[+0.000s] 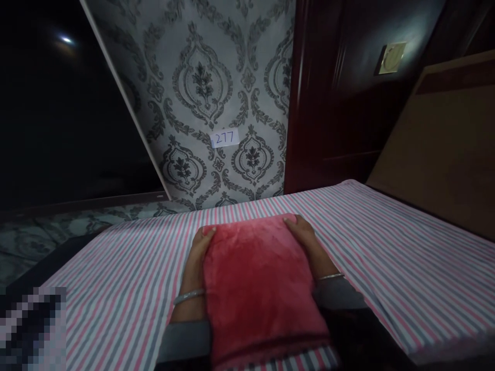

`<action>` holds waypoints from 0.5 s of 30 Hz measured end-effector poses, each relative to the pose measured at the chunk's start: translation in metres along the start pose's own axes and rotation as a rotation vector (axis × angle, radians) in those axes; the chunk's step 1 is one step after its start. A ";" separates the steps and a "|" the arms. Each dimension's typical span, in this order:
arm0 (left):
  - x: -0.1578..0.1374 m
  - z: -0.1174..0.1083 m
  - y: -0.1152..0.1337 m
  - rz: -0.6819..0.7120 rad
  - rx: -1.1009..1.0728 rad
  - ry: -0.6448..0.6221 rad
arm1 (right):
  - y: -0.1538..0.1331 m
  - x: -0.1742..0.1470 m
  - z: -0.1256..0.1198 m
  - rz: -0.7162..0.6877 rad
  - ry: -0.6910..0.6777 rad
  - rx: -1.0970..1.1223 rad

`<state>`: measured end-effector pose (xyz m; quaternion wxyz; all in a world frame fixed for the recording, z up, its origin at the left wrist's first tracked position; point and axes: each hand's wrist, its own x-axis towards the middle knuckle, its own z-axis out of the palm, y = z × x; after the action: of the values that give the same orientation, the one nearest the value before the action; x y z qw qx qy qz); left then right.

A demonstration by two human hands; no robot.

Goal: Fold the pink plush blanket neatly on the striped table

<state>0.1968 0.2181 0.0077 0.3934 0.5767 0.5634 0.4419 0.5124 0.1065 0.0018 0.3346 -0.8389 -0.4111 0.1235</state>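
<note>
A red plush cloth (259,278), its kind not plain, lies in front of me over a striped cover. My left hand (201,247) grips its far left corner, thumb on top and fingers hidden beneath. At the far right corner my right hand (303,234) pinches the cloth in the same way, thumb above. Between the two hands the cloth looks fairly smooth, and its near edge reaches toward my body. A bracelet circles each wrist.
Under the cloth spreads a pink, grey and white striped cover (386,242). A dark screen (69,113) stands at the left. Behind are patterned wallpaper with a paper label (225,137) reading 277, a dark red door (328,103) and a brown cardboard panel (444,144) at the right.
</note>
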 end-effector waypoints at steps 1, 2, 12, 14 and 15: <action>-0.001 0.001 0.002 0.017 -0.005 -0.014 | 0.000 -0.001 0.000 0.005 -0.002 0.004; -0.001 0.001 0.004 0.033 0.003 -0.009 | -0.001 -0.002 -0.001 0.011 0.005 0.009; -0.006 -0.005 0.022 0.083 0.197 0.225 | -0.002 -0.008 0.002 -0.020 0.249 0.180; -0.008 -0.003 0.024 0.052 0.185 0.199 | -0.003 -0.007 0.003 0.007 0.208 0.194; -0.009 -0.003 0.024 0.037 0.169 0.180 | -0.003 -0.006 0.003 0.018 0.181 0.201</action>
<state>0.2018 0.2077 0.0308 0.2831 0.5761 0.6210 0.4498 0.5054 0.1048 0.0011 0.4518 -0.8125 -0.3570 0.0908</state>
